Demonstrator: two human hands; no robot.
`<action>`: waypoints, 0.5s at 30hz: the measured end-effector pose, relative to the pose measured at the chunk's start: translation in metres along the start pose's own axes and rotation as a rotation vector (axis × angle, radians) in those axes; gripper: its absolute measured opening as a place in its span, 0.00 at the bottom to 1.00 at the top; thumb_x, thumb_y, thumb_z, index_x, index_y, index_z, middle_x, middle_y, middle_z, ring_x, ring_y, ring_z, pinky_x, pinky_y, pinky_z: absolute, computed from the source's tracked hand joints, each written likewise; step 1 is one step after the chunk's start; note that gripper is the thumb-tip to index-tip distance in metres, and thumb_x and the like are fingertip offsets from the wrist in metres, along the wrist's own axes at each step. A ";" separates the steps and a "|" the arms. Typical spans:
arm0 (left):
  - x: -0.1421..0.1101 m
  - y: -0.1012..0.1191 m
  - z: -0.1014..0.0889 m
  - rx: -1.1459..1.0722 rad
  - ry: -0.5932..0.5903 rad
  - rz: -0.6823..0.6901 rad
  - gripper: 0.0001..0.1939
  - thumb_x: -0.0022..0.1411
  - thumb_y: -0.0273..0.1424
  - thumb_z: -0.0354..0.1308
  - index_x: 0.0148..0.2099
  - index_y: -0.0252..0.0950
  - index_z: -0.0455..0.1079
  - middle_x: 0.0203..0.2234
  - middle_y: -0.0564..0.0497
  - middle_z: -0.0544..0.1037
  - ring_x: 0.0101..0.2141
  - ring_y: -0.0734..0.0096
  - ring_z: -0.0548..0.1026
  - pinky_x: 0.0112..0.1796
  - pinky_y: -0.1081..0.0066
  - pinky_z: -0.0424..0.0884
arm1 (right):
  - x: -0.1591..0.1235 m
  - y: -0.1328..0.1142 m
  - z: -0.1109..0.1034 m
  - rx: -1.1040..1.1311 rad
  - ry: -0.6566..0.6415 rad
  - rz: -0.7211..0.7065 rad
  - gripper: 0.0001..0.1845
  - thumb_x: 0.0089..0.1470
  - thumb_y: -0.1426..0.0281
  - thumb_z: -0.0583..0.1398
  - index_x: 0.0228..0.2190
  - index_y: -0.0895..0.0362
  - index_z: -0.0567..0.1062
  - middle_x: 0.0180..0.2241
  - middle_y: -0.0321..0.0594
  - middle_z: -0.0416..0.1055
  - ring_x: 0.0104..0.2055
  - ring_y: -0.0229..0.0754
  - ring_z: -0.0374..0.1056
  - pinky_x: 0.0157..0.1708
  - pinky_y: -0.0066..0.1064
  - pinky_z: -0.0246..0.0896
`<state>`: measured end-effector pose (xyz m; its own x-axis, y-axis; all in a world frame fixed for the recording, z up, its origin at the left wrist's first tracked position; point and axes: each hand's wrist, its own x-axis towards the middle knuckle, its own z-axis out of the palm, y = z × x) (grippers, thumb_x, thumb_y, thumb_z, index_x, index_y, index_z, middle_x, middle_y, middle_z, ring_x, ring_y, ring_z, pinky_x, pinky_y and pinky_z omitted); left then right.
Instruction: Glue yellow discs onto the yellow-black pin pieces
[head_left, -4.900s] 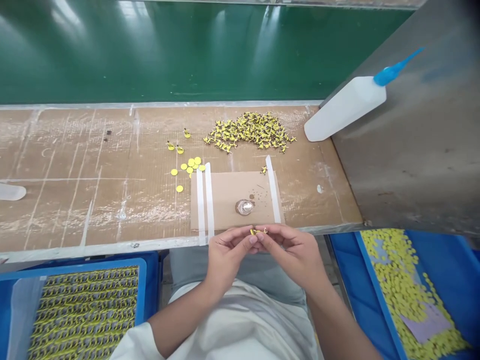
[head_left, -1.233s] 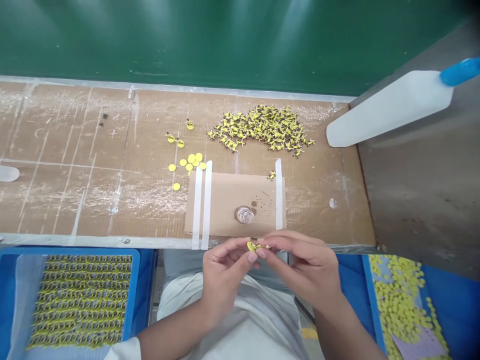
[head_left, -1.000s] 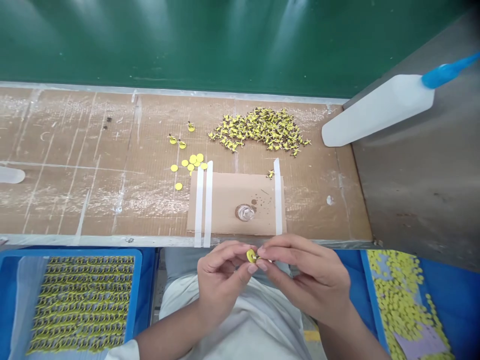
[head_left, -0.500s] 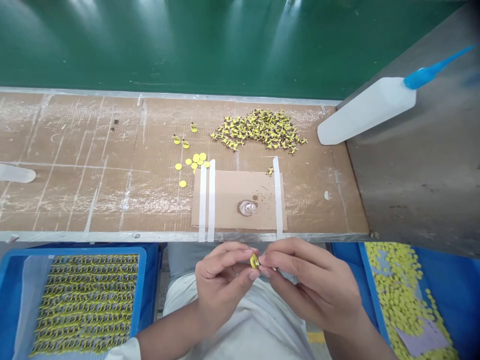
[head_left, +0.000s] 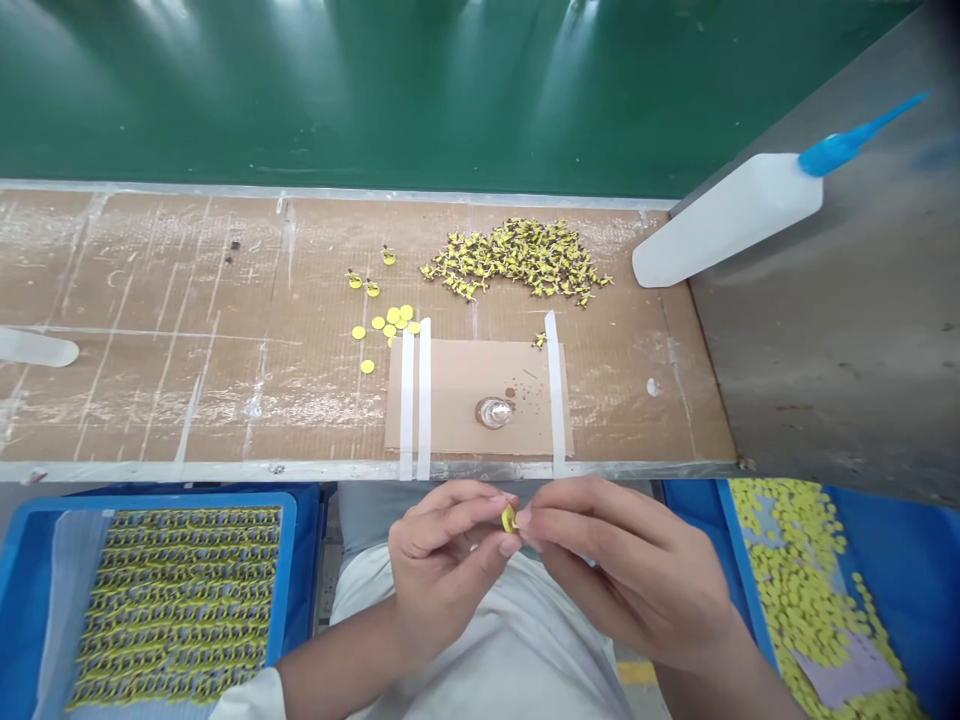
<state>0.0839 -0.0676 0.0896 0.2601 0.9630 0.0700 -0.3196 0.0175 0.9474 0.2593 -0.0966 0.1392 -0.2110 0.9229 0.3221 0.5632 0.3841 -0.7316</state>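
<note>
My left hand (head_left: 442, 555) and my right hand (head_left: 622, 570) meet over my lap, just below the bench edge. Their fingertips pinch one small yellow disc part (head_left: 509, 518) between them. Straight ahead on the bench lies a taped cardboard pad (head_left: 457, 385) with a blob of clear glue (head_left: 493, 411). Several loose yellow discs (head_left: 390, 322) lie to the pad's upper left. A heap of small yellow and dark parts (head_left: 517, 260) sits behind the pad.
A white squeeze bottle (head_left: 731, 215) with a blue nozzle leans against a grey metal panel (head_left: 840, 330) at right. A blue tray (head_left: 289, 560) of rowed yellow parts is at lower left. Another blue tray (head_left: 907, 570) with yellow discs is at lower right. A green belt (head_left: 375, 90) runs behind.
Both hands have stayed together on the small yellow part, drifting slightly lower and nearer my body. The part has turned between the fingertips, its disc now edge-on. Nothing on the bench has moved.
</note>
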 end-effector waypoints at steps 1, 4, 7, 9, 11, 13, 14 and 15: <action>0.000 0.000 0.000 -0.002 -0.001 0.004 0.18 0.55 0.21 0.68 0.47 0.42 0.81 0.37 0.47 0.82 0.37 0.69 0.82 0.34 0.78 0.79 | 0.000 0.000 0.000 0.002 -0.004 -0.001 0.14 0.57 0.84 0.61 0.43 0.59 0.75 0.38 0.42 0.75 0.39 0.36 0.72 0.37 0.25 0.66; -0.001 0.000 0.001 -0.010 0.001 0.002 0.18 0.55 0.21 0.69 0.47 0.43 0.81 0.37 0.47 0.82 0.36 0.68 0.82 0.33 0.76 0.80 | 0.000 -0.001 0.001 -0.003 -0.017 0.004 0.14 0.57 0.83 0.61 0.44 0.59 0.75 0.39 0.43 0.75 0.40 0.37 0.72 0.37 0.27 0.66; -0.002 0.001 0.002 -0.007 0.008 -0.002 0.18 0.55 0.21 0.69 0.47 0.43 0.81 0.37 0.46 0.82 0.36 0.67 0.82 0.33 0.74 0.80 | 0.000 -0.003 0.000 -0.017 -0.022 0.000 0.14 0.57 0.83 0.60 0.44 0.59 0.74 0.38 0.43 0.74 0.39 0.38 0.71 0.37 0.27 0.66; -0.002 0.001 0.002 0.005 0.010 0.000 0.18 0.54 0.21 0.69 0.47 0.42 0.81 0.36 0.46 0.82 0.36 0.66 0.82 0.33 0.74 0.80 | 0.001 -0.004 -0.001 -0.019 -0.026 -0.003 0.14 0.57 0.83 0.60 0.44 0.59 0.74 0.38 0.43 0.74 0.38 0.38 0.71 0.37 0.27 0.66; -0.002 0.002 0.001 0.021 0.009 0.004 0.17 0.54 0.22 0.69 0.46 0.42 0.81 0.36 0.45 0.82 0.35 0.66 0.82 0.33 0.73 0.80 | 0.002 -0.005 -0.001 -0.012 -0.031 0.000 0.14 0.58 0.83 0.59 0.44 0.59 0.73 0.38 0.43 0.74 0.38 0.39 0.70 0.37 0.27 0.67; -0.003 0.002 0.001 0.030 0.008 0.006 0.17 0.55 0.21 0.69 0.46 0.43 0.81 0.36 0.45 0.82 0.35 0.66 0.82 0.33 0.73 0.80 | 0.002 -0.005 0.000 0.000 -0.038 0.006 0.14 0.58 0.83 0.59 0.44 0.59 0.73 0.38 0.43 0.73 0.38 0.39 0.70 0.37 0.28 0.67; -0.003 0.002 0.000 0.031 0.008 0.005 0.18 0.55 0.21 0.69 0.47 0.43 0.81 0.36 0.45 0.82 0.36 0.67 0.82 0.33 0.74 0.80 | 0.002 -0.005 0.000 0.008 -0.042 0.007 0.14 0.58 0.83 0.59 0.44 0.59 0.73 0.38 0.43 0.73 0.38 0.39 0.70 0.37 0.28 0.67; -0.003 0.002 0.000 0.031 0.007 0.006 0.18 0.55 0.21 0.69 0.47 0.43 0.81 0.37 0.46 0.82 0.36 0.67 0.82 0.33 0.74 0.80 | 0.002 -0.004 0.000 0.017 -0.045 0.008 0.14 0.58 0.83 0.59 0.44 0.59 0.73 0.38 0.44 0.73 0.38 0.39 0.70 0.37 0.28 0.67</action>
<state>0.0827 -0.0704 0.0910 0.2520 0.9650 0.0732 -0.2927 0.0039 0.9562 0.2562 -0.0965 0.1429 -0.2426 0.9261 0.2888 0.5515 0.3766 -0.7444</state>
